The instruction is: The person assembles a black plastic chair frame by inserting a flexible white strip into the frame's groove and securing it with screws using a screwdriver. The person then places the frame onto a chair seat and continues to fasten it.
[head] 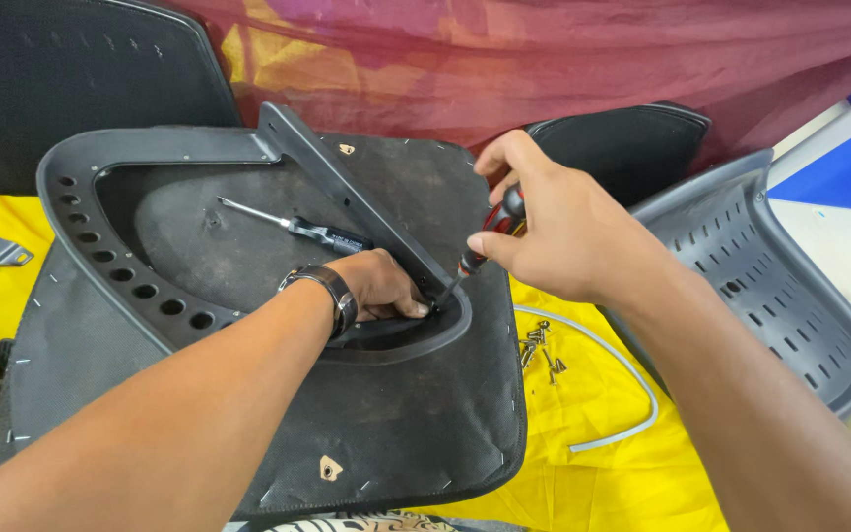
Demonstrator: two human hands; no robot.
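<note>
Gripping a red-and-black screwdriver in the closed fingers of our right hand, we hold its tip down at the inner rim of a black plastic frame. Our left hand, a dark watch on the wrist, presses on that rim just beside the tip, fingers curled down against it rather than around anything.

The frame lies on an upturned chair seat, its dark fabric underside stapled at the edges, resting on a yellow cloth. We judge the frame stiff and light, best steadied by its perforated edge; the padded seat beneath looks heavier and would give under pressure. The driver's ridged handle should grip well, its thin shaft less so.

A second screwdriver lies loose inside the frame. A small heap of screws and a grey tube sit on the cloth, near a slotted grey chair shell.
</note>
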